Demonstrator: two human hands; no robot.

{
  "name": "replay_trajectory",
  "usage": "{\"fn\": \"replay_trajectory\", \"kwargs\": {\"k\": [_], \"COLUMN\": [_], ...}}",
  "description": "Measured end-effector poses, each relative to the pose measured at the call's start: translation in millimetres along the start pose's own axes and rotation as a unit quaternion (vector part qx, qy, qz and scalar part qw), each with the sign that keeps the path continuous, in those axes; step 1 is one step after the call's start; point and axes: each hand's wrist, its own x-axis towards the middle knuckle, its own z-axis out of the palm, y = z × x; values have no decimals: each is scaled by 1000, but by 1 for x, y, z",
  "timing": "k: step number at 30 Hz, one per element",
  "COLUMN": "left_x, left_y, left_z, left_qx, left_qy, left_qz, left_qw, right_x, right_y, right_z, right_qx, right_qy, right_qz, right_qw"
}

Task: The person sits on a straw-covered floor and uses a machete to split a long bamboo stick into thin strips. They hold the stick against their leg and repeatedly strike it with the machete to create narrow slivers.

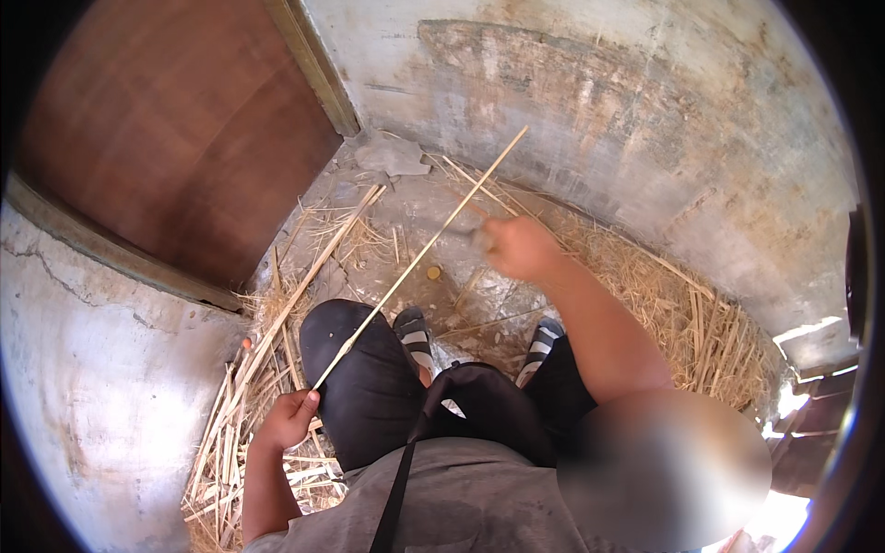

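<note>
left hand [290,417] closed on the near end of a long thin cane strip [419,258] slanted over the knee, right hand [518,247] blurred, grip unclear, near its middle, steadying it.

No packages, labels, signs or screens anywhere in view.

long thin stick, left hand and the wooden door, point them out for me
long thin stick [419,256], head view, middle of its shaft over the floor
left hand [289,419], head view, back of the hand gripping the stick's lower end
wooden door [175,129], head view, centre of its brown panel
</note>
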Motion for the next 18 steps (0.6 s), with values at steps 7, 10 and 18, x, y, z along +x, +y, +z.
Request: {"fn": "replay_trajectory", "kwargs": {"k": [7,10,18], "left_x": [-5,-2,-4], "left_y": [-1,-4,7], "left_z": [4,6,0], "left_qx": [46,41,32], "left_qy": [45,61,24], "left_qz": [58,63,25], "left_qw": [996,995,999], "right_x": [10,10,-2], "right_y": [23,35,-27], "right_z": [20,-16,-1], "right_qx": [40,94,-101], "right_qy": [45,116,17], "right_qz": [-66,170,-55], "right_qw": [996,974,993]}}
